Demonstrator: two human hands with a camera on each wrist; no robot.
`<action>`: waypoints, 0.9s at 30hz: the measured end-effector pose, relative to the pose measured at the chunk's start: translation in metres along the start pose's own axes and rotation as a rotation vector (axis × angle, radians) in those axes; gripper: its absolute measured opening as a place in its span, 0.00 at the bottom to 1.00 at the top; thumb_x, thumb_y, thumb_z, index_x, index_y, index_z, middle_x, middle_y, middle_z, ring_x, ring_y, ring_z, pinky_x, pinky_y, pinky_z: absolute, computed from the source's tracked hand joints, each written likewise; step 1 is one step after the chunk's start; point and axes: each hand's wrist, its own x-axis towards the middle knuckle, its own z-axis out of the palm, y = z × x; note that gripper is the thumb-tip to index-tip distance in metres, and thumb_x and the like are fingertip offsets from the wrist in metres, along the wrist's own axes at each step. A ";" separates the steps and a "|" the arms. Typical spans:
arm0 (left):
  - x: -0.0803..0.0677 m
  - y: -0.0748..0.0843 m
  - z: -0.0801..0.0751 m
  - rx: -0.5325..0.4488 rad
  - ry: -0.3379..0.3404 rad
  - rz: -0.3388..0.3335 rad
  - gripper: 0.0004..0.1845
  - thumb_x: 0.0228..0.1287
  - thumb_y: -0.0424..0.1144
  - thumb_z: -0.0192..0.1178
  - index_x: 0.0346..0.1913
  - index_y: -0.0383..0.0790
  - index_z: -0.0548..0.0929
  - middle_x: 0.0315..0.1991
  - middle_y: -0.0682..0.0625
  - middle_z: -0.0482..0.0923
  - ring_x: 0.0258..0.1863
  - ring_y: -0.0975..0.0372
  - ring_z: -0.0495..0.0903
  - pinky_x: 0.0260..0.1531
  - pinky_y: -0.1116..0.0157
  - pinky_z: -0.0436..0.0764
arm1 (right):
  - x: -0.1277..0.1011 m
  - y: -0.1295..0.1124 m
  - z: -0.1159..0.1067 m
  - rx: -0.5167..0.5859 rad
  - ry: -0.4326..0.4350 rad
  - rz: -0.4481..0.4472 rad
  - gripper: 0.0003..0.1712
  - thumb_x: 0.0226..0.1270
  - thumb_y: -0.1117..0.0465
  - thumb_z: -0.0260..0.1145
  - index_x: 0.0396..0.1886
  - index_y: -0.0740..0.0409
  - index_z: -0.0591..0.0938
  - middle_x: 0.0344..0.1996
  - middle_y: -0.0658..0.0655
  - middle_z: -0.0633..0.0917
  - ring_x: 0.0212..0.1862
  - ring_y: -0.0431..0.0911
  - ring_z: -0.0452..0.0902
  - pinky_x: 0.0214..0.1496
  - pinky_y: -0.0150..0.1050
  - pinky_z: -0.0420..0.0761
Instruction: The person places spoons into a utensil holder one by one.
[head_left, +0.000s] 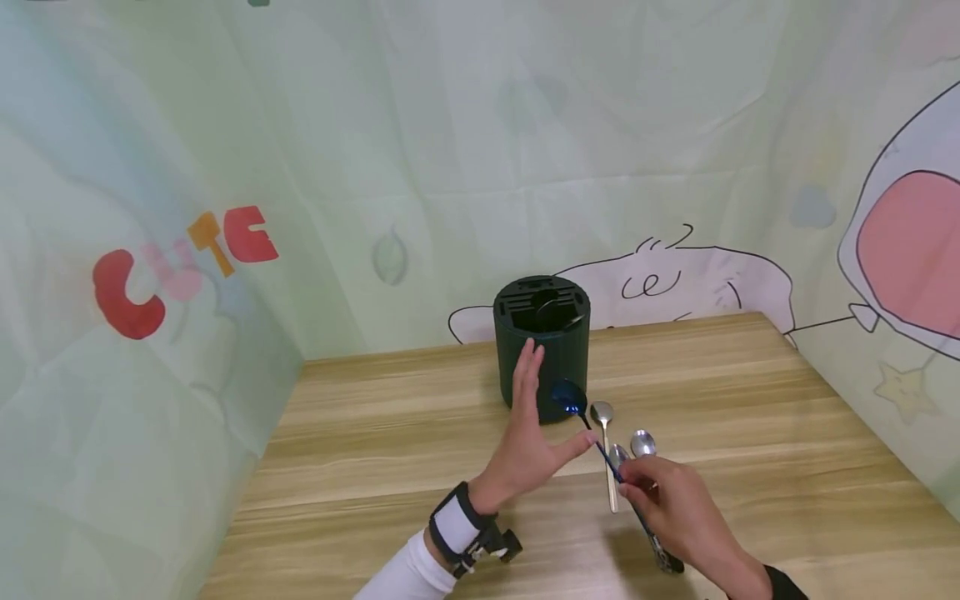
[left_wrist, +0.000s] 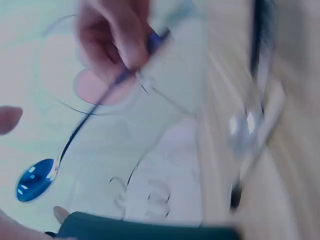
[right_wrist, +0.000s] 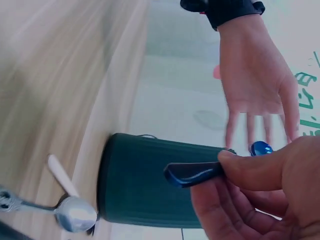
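Observation:
My right hand (head_left: 684, 508) pinches the handle of a shiny blue spoon (head_left: 570, 398) between thumb and fingers. In the head view the bowl of that spoon points up and away, overlapping the front of a dark green utensil holder (head_left: 561, 360). The blunt dark handle end (right_wrist: 192, 174) sticks out past my right thumb in the right wrist view. My left hand (head_left: 527, 454) is raised before the holder, fingers straight and thumb spread wide, holding nothing. Its thumb tip lies right by the spoon's thin neck in the head view.
Several spoons lie on the wooden table (head_left: 375, 433): a silver spoon (head_left: 602, 412) just right of the holder, another round-bowled spoon (head_left: 643, 443) beyond my right hand, and more partly hidden beneath it. Slots and a larger opening top the holder. A printed cloth (head_left: 465, 150) hangs behind.

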 end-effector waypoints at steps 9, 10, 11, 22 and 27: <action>-0.008 0.007 0.001 -0.637 0.029 -0.451 0.49 0.64 0.35 0.65 0.78 0.53 0.45 0.75 0.47 0.58 0.70 0.52 0.69 0.58 0.58 0.80 | 0.003 -0.010 0.007 0.112 0.120 -0.025 0.09 0.56 0.71 0.73 0.34 0.56 0.86 0.26 0.46 0.84 0.30 0.31 0.78 0.32 0.26 0.82; -0.010 0.007 0.003 -0.668 0.026 -0.476 0.45 0.64 0.34 0.65 0.78 0.50 0.50 0.72 0.44 0.63 0.67 0.52 0.73 0.56 0.59 0.81 | 0.003 -0.011 0.008 0.121 0.119 -0.011 0.09 0.56 0.71 0.73 0.34 0.55 0.86 0.26 0.46 0.84 0.30 0.32 0.78 0.32 0.26 0.82; -0.011 0.007 0.004 -0.697 0.022 -0.497 0.42 0.64 0.34 0.65 0.76 0.46 0.55 0.70 0.42 0.67 0.64 0.53 0.76 0.55 0.59 0.82 | 0.004 -0.012 0.009 0.126 0.119 0.002 0.08 0.56 0.70 0.73 0.35 0.55 0.86 0.26 0.46 0.85 0.31 0.32 0.79 0.33 0.26 0.82; -0.018 0.010 0.015 -0.654 0.083 -0.545 0.16 0.61 0.33 0.67 0.50 0.29 0.84 0.44 0.35 0.86 0.38 0.63 0.87 0.43 0.62 0.86 | 0.005 -0.020 0.020 0.185 0.107 0.053 0.09 0.56 0.70 0.73 0.34 0.54 0.86 0.26 0.45 0.86 0.30 0.32 0.79 0.33 0.26 0.81; -0.020 0.010 0.015 -0.601 0.114 -0.550 0.13 0.60 0.33 0.67 0.47 0.30 0.85 0.41 0.42 0.87 0.36 0.65 0.87 0.41 0.62 0.87 | 0.006 -0.024 0.023 0.217 0.041 0.097 0.08 0.57 0.68 0.73 0.35 0.53 0.86 0.27 0.45 0.86 0.31 0.32 0.79 0.35 0.25 0.81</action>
